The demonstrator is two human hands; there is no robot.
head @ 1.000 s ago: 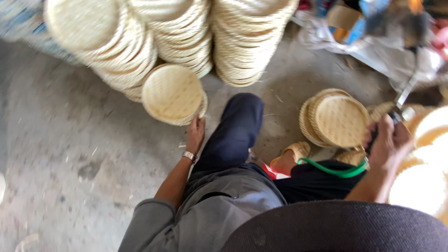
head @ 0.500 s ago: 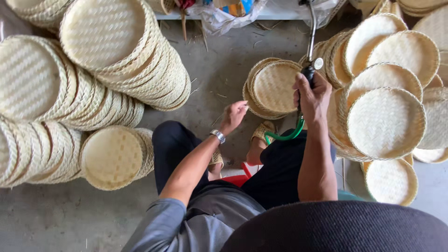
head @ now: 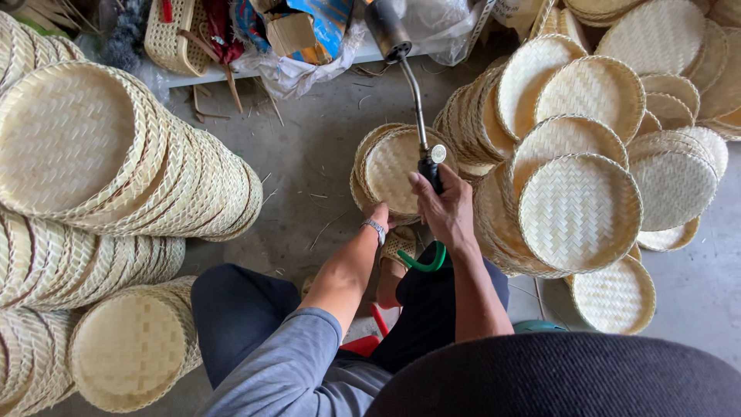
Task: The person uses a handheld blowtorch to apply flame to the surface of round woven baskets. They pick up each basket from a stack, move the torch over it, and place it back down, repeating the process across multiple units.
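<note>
1. Your right hand (head: 446, 210) is closed in a firm grip around the black handle of the gas torch (head: 417, 108), whose thin metal tube runs up and away from you to a dark nozzle near the top of the view.
2. Your left hand (head: 380, 216) touches the near edge of the small stack of woven trays (head: 394, 170) on the floor in front of you; its fingers are hidden behind the wrist and watch, so you cannot tell whether that grip is open or closed.
3. Half a second ago the left hand hung open in the air, apart from that stack; now it has come forward to its edge.
4. The torch has shifted too: before, only its handle and lower tube showed above the stack, and now the whole tube and nozzle are in view, with the tube crossing over the stack.
5. A green hose (head: 423, 261) loops below your right hand, just as it did earlier.
6. Tall leaning piles of trays (head: 100, 147) stand to your left, and overlapping round trays (head: 580, 210) crowd the floor (head: 316, 139) to your right.
</note>
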